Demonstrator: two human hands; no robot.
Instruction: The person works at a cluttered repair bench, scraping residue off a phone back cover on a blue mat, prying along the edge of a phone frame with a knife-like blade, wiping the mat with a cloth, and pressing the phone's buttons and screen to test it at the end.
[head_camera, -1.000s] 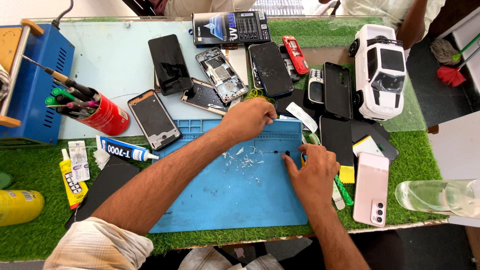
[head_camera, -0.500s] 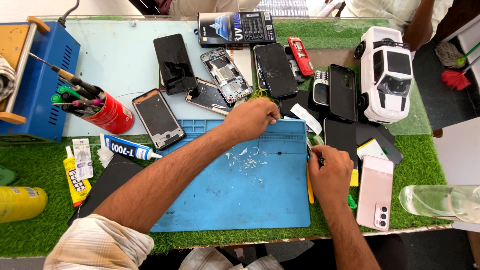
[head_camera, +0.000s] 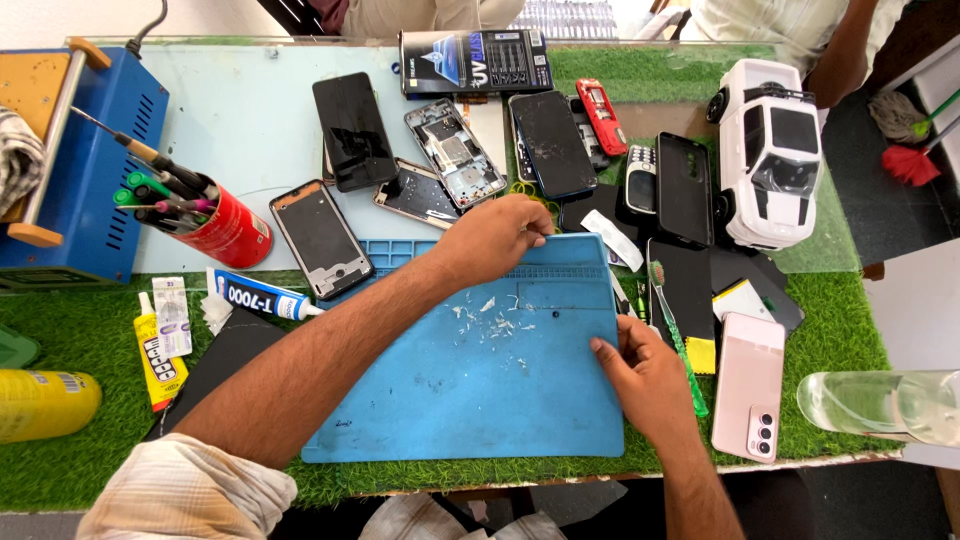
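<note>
A blue work mat (head_camera: 440, 400) lies on green turf with small white scraps (head_camera: 495, 322) scattered near its middle. My left hand (head_camera: 495, 238) reaches across it, fingers curled shut on the mat's far edge by the top right corner. At the mat's right edge is my right hand (head_camera: 648, 378), its thumb on top of the mat and its fingers under the rim, gripping it. A green toothbrush (head_camera: 676, 335) lies just right of that hand.
Several phones and phone frames (head_camera: 320, 238) lie beyond the mat. A red can of tools (head_camera: 222, 232) and a blue machine (head_camera: 85, 170) stand left, glue tubes (head_camera: 255, 297) beside them. A white toy car (head_camera: 772, 150), pink phone (head_camera: 750, 385) and clear bottle (head_camera: 880, 405) sit right.
My right hand moved from the mat's upper right down along its right edge and took hold of it. My left hand stayed at the far edge.
</note>
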